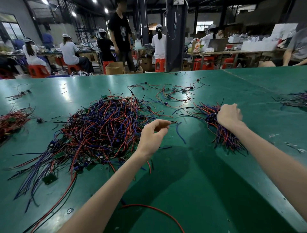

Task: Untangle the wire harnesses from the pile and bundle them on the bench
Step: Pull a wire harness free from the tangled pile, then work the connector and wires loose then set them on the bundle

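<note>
Loose red wire (154,209) nearest me; my left hand (153,134), curled, pinch unclear, sits just right of the pile (99,129); my right hand (229,114) clamps the bundle (223,138) farther right.

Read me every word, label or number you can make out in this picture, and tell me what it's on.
No text here can be read.
Printed box on the far table: orange print, too blurred.
Paper high on the pillar: too small.
Black T-shirt: a picture, no legible letters.
Wire pile, the bundle in the right hand, the thin wire the left hand pinches: no readable markings.
</note>
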Motion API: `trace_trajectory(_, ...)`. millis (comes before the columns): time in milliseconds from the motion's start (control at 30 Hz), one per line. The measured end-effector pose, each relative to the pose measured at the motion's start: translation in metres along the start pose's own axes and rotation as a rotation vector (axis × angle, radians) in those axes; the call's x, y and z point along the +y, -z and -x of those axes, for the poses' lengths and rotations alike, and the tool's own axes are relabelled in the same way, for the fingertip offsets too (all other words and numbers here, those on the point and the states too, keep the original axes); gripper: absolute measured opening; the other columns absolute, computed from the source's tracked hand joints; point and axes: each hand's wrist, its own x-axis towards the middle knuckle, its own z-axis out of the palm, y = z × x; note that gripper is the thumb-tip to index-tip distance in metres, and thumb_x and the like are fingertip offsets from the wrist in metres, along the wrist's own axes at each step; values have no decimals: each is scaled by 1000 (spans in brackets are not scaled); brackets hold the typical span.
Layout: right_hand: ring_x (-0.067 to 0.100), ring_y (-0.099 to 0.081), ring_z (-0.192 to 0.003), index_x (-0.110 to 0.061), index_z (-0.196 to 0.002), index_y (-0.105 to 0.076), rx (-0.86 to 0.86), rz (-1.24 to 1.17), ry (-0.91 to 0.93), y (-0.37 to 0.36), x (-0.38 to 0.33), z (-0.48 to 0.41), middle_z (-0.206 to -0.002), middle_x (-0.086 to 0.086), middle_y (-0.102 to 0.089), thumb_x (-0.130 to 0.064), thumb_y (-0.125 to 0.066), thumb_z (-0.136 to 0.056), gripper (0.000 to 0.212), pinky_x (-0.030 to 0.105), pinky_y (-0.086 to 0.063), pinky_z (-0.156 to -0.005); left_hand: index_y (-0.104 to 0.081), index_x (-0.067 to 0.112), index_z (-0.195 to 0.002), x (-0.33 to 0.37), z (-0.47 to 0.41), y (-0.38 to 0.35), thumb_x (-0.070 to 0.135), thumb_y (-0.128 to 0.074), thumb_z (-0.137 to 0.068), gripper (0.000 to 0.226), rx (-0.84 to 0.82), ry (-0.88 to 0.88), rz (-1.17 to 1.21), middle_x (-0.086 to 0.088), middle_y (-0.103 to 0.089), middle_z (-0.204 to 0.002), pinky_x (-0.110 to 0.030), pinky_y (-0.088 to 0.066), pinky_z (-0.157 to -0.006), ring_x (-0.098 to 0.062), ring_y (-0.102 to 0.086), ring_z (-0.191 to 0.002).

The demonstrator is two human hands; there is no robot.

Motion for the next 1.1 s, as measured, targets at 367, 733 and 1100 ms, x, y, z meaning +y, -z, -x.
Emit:
trace_trajectory(367,36,-36,-118,-5,-121,-48,116,21,211,-20,-31,60,-127,19,-40,-21,-55,-86,39,47,-34,-95,-56,10,-126,-8,-13,38,4,-46,-91,37,203,-272,-1103,-8,-55,-118,-32,-36,-97,-25,-42,-113)
trace_trajectory(733,27,-41,-113,-13,-120,-55,113,-117,489,-52,-33,87,-119,9,-52,-17,-50,-90,31,42,-33,-91,-64,6,-108,-8,-17,60,1,-53,-91,21,296,2,-1184,-13,-66,-99,-31,-45,-64,-29,-61,-91)
trace_trajectory(1100,23,-41,-110,-16,-114,-59,78,-199,497,-53,-34,93,-114,5,-55,-16,-51,-90,25,37,-30,-89,-71,4,-76,-8,-24,73,24,-60,-93,29,298,171,-957,-8,-66,-67,-30,-42,-60,-27,-62,-66)
